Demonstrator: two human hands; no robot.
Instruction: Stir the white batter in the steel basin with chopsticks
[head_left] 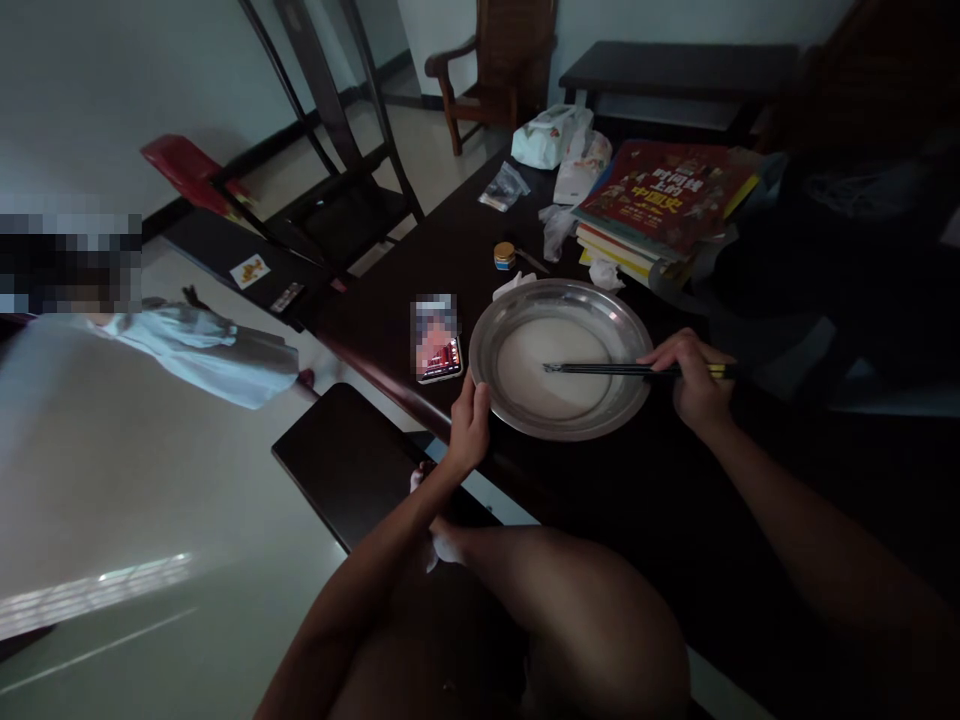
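A round metal basin (491,345) with a pale, flat white mass in its bottom stands on the dark wooden table (420,250). My left hand (470,420) grips the basin's near left rim. My right hand (694,380) rests at the right rim and holds a pair of dark chopsticks (607,369) that lie level across the basin, tips near the middle of the white mass.
A phone (436,337) lies left of the basin. Behind it are a small jar (505,255), crumpled tissues, plastic bags and a stack of books (660,200). A dark bench (345,465) sits under my left arm. Chairs stand beyond; a person in white is at the far left.
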